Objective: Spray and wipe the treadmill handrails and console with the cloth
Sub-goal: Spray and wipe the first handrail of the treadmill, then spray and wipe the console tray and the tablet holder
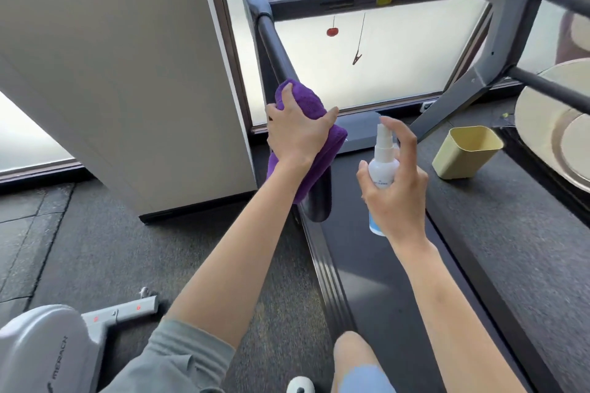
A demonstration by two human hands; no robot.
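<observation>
Both hands busy: left (295,134) grips cloth (306,143) on handrail (271,41), right (396,191) bottle (381,166).

"MERACH" on grey machine housing (48,357), lower left. Spray bottle (381,169) label print too small to read.

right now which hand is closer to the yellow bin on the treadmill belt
Right. The right hand, holding the spray bottle, is just left of the yellow bin. The left hand presses the purple cloth on the left handrail, farther away.
</observation>
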